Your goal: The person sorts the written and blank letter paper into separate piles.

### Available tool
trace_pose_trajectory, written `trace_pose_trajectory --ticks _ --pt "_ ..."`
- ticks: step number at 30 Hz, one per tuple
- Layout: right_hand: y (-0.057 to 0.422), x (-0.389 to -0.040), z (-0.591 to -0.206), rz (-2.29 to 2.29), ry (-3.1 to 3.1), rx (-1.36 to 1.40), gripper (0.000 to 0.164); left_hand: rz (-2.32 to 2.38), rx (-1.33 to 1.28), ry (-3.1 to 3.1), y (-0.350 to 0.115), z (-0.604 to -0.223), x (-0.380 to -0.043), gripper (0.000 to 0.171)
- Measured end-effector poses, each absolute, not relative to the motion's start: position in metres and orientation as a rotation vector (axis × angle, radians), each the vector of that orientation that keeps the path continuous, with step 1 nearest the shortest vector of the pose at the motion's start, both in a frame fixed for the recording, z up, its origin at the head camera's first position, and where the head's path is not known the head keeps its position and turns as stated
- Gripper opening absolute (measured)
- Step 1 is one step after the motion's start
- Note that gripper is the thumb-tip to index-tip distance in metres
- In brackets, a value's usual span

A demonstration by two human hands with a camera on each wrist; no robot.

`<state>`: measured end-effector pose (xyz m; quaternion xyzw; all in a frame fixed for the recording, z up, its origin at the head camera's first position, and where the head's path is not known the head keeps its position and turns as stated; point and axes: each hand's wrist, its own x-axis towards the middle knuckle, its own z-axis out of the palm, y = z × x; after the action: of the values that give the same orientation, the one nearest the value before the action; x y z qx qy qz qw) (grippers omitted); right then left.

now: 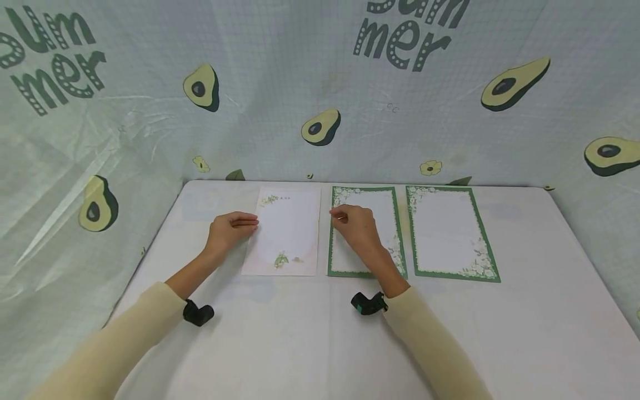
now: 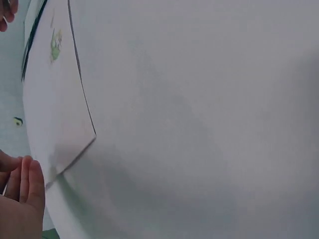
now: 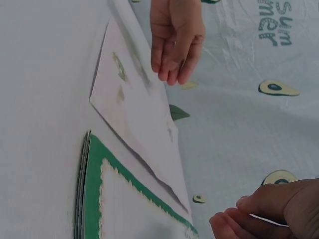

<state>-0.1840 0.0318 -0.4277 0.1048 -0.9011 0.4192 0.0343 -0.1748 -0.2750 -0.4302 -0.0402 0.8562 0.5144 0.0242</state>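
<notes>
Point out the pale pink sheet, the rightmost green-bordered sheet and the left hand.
Pale pink sheet [image 1: 284,233]: head view, on its blank middle.
Rightmost green-bordered sheet [image 1: 447,232]: head view, on its blank middle.
Left hand [image 1: 226,232]: head view, on the middle of the hand.

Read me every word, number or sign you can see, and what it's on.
"sum mer": on the backdrop, left in head view, first letter cut.
"sum mer": same backdrop, top of head view, upper line cut.
"sum mer": same backdrop, sideways in right wrist view.
Print on the pale pink sheet: too small to read.
</notes>
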Motion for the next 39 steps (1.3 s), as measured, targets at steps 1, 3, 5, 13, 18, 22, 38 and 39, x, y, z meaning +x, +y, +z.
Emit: trace_pose_trajectory --ticks 1,3,5,13,18,22,38,39 --pt "0.037 -0.183 -0.427 1.281 -2.771 0.324 0.021 1.593 -0.107 2.649 -0.272 -0.429 -0.174 0.030" --pt "0.047 -0.182 -0.424 1.256 -2.772 0.340 0.022 1.608 -0.071 2.635 -0.265 -0.428 -0.172 0.029" --pt "0.058 -0.181 -0.424 1.216 -2.777 0.358 0.022 1.631 -0.032 2.612 -0.259 -0.427 -0.170 0.028" --pt "0.097 -0.171 -0.419 1.137 -2.806 0.374 0.023 1.648 0.093 2.557 -0.234 -0.424 -0.164 0.032" --pt "0.118 -0.165 -0.421 1.133 -2.828 0.337 0.024 1.679 0.128 2.516 -0.223 -0.425 -0.162 0.034" --pt "0.136 -0.160 -0.425 1.133 -2.824 0.332 0.025 1.715 0.163 2.482 -0.214 -0.425 -0.159 0.035" --pt "0.175 -0.152 -0.436 1.030 -2.810 0.292 0.024 1.809 0.251 2.355 -0.181 -0.431 -0.157 0.035" --pt "0.176 -0.152 -0.437 1.027 -2.811 0.286 0.024 1.811 0.258 2.352 -0.179 -0.431 -0.157 0.035"
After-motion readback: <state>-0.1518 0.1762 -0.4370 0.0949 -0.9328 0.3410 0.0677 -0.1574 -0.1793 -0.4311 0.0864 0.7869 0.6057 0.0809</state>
